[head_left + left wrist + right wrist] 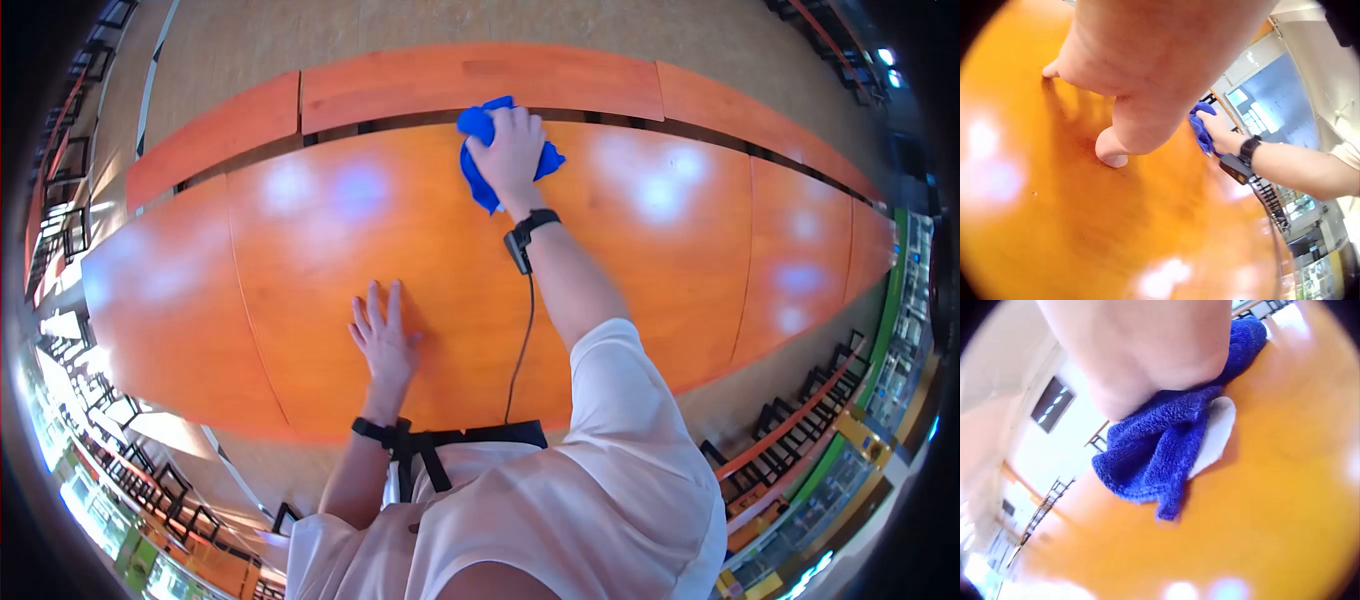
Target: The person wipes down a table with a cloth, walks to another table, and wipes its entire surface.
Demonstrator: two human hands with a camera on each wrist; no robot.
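Note:
A bunched blue cloth [480, 180] lies at the far edge of the orange wooden table [400, 220], under the right hand [513, 150], whose fingers curl over it. In the right wrist view the blue cloth [1160, 444] shows folds and a white tag-like piece [1215, 434] beside it on the tabletop. The left hand [385, 345] rests on the table nearer the body, fingers spread, holding nothing. From the left wrist view, the thumb and a fingertip of the left hand [1141, 81] touch the glossy surface.
An orange bench [480, 85] runs along the table's far side, with a narrow gap between. A black cable [524, 350] trails from the right wrist's device across the table towards the body. Rows of chairs [800, 420] and counters stand farther off at the sides.

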